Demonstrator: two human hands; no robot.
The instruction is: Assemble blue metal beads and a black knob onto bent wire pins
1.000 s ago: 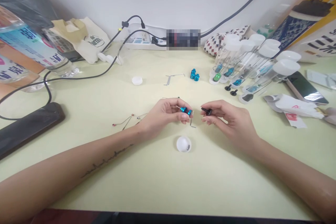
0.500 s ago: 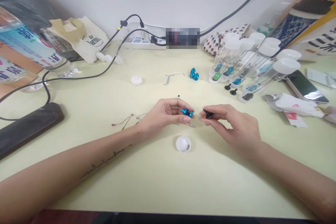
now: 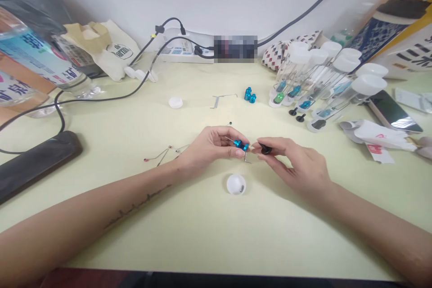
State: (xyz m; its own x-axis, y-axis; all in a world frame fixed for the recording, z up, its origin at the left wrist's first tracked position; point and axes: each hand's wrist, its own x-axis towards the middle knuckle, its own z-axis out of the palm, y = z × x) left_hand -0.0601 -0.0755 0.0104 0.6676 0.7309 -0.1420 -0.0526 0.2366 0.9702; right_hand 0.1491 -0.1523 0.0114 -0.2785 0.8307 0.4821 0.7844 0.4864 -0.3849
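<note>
My left hand (image 3: 212, 147) pinches a small blue anodised metal part (image 3: 240, 145) with a thin pin sticking out to the left. A bent metal wire (image 3: 247, 159) shows just below those fingertips. My right hand (image 3: 297, 163) holds a small black plastic-looking part (image 3: 266, 148) between thumb and fingers, a short gap from the blue part. A white plastic cap (image 3: 236, 184) lies upside down on the table below my hands. Thin wire leads with small beads (image 3: 158, 156) lie left of my left wrist.
Two blue metal parts (image 3: 250, 95), an L-shaped metal rod (image 3: 224, 100) and a white cap (image 3: 175, 102) lie ahead. Capped glass tubes (image 3: 326, 76), black parts (image 3: 297, 114) and a phone (image 3: 393, 110) sit right. A cable, water bottle (image 3: 37, 56) and dark pad (image 3: 33, 164) lie left.
My right hand has moved left, bringing the black part closer to the blue part. My left hand has stayed nearly still.
</note>
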